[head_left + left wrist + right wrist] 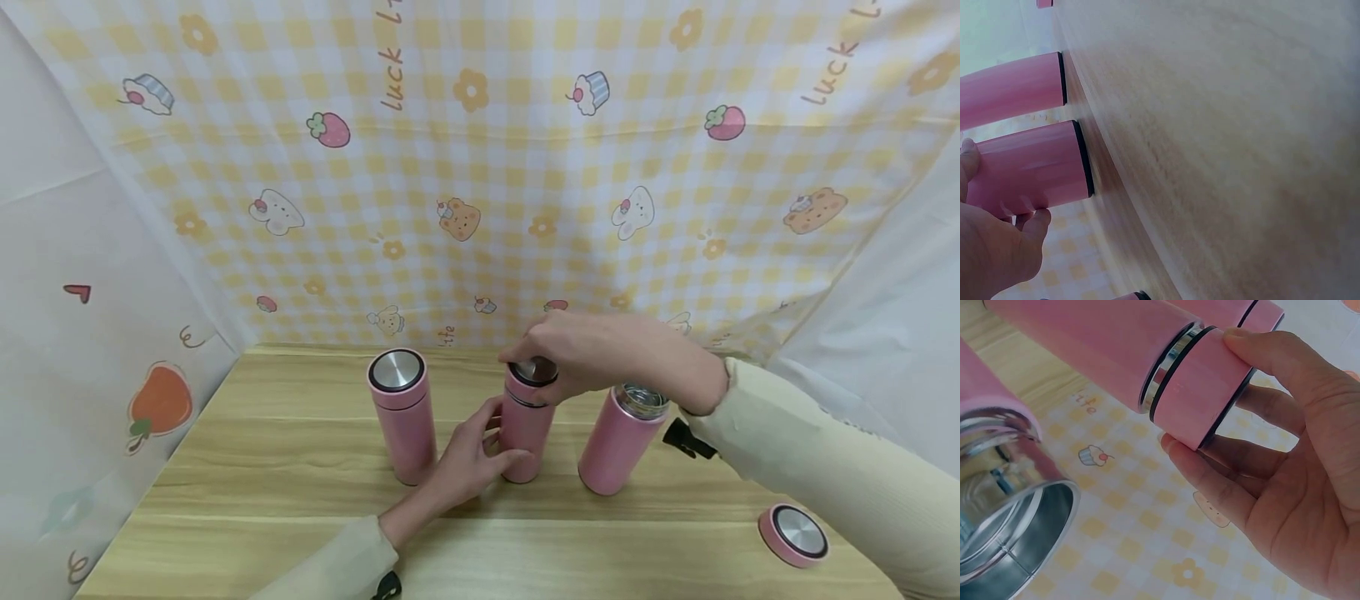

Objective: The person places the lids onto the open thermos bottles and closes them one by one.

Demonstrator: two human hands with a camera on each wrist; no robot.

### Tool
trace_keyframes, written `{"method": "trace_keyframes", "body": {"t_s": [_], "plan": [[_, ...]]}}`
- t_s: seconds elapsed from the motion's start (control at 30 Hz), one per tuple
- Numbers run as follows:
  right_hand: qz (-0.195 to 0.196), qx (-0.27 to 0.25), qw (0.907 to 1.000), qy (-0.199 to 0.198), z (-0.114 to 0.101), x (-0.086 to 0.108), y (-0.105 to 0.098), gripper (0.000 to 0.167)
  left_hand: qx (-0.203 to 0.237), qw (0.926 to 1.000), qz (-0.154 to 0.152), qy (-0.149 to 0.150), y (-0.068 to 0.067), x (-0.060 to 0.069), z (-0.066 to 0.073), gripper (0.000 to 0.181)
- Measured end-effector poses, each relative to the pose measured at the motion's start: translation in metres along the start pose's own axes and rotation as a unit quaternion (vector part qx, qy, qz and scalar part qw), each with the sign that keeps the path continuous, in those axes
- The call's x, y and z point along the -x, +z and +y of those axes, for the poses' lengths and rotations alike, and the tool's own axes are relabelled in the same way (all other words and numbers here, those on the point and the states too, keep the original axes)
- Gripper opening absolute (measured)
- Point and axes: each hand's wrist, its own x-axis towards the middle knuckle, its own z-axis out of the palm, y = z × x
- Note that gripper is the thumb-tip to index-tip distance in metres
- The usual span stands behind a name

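Observation:
Three pink thermos flasks stand in a row on a wooden table. My left hand [468, 462] holds the middle flask [527, 437] round its lower body, thumb in front. At its top, my right hand [577, 350] grips the pink lid [1200, 387] between thumb and fingers. A metallic ring shows between lid and body in the right wrist view, so the lid sits raised from the shoulder. Right of it stands an uncapped flask [617, 446], its shiny neck [1041, 506] bare and partly behind my right wrist. The left flask [407, 437] wears its lid.
A loose pink lid [793, 536] with a silver disc top lies at the table's right front, beside my right sleeve. A yellow checked cloth [495, 167] hangs behind the wooden table [300, 467]. White cloth [82, 333] borders the left side.

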Motion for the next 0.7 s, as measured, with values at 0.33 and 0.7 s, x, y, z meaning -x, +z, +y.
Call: {"method": "trace_keyframes", "body": {"t_s": [0.33,0.7], "plan": [[0.004,0.003,0.9999,0.01,-0.0019,-0.0005,0.0001,0.012,-0.006,0.9999,-0.004,-0.008,-0.0005,-0.0012,-0.0016,0.069],[-0.008,-0.006,0.9994,0.032,-0.0031,-0.0023,-0.0014,0.015,-0.001,0.9999,-0.006,-0.009,-0.0009,-0.0012,-0.0018,0.069]]}}
